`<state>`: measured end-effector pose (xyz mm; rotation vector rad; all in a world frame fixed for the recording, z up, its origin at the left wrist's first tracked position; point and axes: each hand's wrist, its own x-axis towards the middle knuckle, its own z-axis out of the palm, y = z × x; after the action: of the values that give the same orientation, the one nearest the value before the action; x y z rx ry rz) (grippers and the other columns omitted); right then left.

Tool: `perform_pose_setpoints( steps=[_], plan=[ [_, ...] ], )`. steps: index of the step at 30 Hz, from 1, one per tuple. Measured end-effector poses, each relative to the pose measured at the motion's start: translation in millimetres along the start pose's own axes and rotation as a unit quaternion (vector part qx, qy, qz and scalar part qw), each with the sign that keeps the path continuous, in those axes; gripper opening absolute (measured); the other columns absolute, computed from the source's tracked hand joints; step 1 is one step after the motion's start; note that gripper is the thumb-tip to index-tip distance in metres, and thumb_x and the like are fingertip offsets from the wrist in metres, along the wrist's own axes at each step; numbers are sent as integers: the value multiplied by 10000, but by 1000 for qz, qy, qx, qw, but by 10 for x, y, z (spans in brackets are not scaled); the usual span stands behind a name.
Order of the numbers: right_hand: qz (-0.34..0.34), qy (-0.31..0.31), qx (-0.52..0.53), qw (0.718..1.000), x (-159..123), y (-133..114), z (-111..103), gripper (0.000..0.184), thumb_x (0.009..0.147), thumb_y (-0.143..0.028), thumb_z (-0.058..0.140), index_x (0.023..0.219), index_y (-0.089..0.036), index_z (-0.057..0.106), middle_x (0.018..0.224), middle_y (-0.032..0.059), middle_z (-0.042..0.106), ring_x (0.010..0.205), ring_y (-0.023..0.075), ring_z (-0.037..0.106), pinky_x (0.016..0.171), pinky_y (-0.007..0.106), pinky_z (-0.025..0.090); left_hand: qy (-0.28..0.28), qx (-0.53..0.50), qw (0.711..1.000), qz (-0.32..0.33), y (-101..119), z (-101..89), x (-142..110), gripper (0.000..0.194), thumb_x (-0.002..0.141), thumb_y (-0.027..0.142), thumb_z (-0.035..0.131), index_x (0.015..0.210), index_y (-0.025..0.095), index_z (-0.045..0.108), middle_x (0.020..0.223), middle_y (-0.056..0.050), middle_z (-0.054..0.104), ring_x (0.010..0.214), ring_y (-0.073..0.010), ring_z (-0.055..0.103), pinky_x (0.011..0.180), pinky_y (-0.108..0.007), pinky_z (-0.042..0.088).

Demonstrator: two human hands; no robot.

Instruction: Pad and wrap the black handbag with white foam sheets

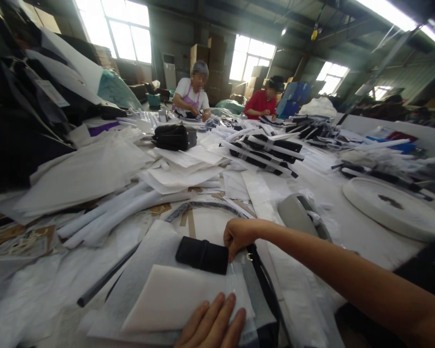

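Observation:
A black wallet-like pouch [202, 254] with a strap band round its middle lies on a grey-white sheet [155, 241] in front of me. My right hand [242, 234] is closed, its curled fingers at the pouch's right end. Clear plastic [237, 275] shows just below those fingers. My left hand [213, 323] lies flat with fingers apart on a folded white foam sheet [177, 295]. Behind the pouch arches a wrapped handle [206, 207], and a dark strap with a metal ring [255, 263] runs down on the right.
A black bag [176, 137] stands on stacked white sheets further back. Wrapped black items [266, 150] lie to its right. A grey object [300, 215] and a big white roll [395, 208] are at right. Two people [192, 94] work across the table.

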<state>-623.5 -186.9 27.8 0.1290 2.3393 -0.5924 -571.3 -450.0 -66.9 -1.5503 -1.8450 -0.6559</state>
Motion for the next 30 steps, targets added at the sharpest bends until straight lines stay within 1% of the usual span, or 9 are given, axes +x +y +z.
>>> perform_pose_setpoints(
  steps=[3,5,7,9,11,15,19,24,30],
  plan=[
    [-3,132,6,991,-281,-16,116,170,796,-328,762,923,-219,790,846,-2,771,831,188,695,728,225,499,16,1,1000,18,-56,-77,40,420,1061,252,291,1219,323,673,1272,70,670,1213,-103,578,1197,-289,249],
    [23,258,5,966,-578,-85,374,266,960,-274,543,1125,-177,727,1148,86,731,1086,242,651,929,315,489,-16,13,999,49,-102,-182,108,417,1062,236,287,1261,323,643,1287,76,661,1199,-92,588,1123,-243,349],
    [29,379,-3,925,-874,-196,790,377,1034,-268,355,1270,-157,628,1317,129,640,1233,247,573,1050,388,443,-66,23,995,78,-136,-289,171,414,1063,219,282,1318,314,595,1325,81,636,1200,-89,591,1026,-218,435],
    [-86,521,-41,848,-1078,-316,1291,302,1013,-285,432,1198,-215,660,1203,84,706,1108,208,652,970,334,531,-86,21,993,81,-143,-356,198,395,1062,226,297,1333,293,576,1348,74,619,1203,-100,594,974,-229,480],
    [-173,547,-167,802,-1149,-401,1759,357,986,-301,502,1306,-172,593,1277,85,674,1190,224,617,1081,373,474,-79,6,995,66,-122,-369,190,378,1061,254,306,1299,264,600,1346,60,622,1203,-116,600,966,-255,503],
    [-159,601,-265,737,-985,-386,2285,447,968,-150,469,1405,-57,489,1423,123,558,1374,256,451,1245,425,199,-82,-23,995,43,-80,-335,159,348,1056,249,331,1212,246,643,1364,54,607,1206,-123,603,963,-285,532],
    [-166,613,-264,726,-778,-235,2371,564,927,-8,398,1488,-68,367,1453,116,528,1404,237,408,1258,446,150,-112,-31,989,91,-163,-414,192,332,1049,228,358,1261,209,613,1455,-25,524,1266,-137,560,1020,-288,504],
    [-184,609,-291,715,-762,-150,2351,525,939,-27,425,1461,-81,424,1437,104,547,1386,223,437,1269,427,134,-193,31,969,153,-530,-756,216,410,1009,176,452,1419,182,468,1509,-44,460,1410,-203,394,1161,-375,376],
    [-189,594,-327,710,-917,-83,1977,467,964,-65,419,1423,-129,481,1399,78,587,1327,192,510,1270,418,146,-263,87,950,143,-1138,-1221,260,615,954,144,557,1507,263,315,1570,-33,362,1457,-244,301,1193,-500,294]
  ],
)
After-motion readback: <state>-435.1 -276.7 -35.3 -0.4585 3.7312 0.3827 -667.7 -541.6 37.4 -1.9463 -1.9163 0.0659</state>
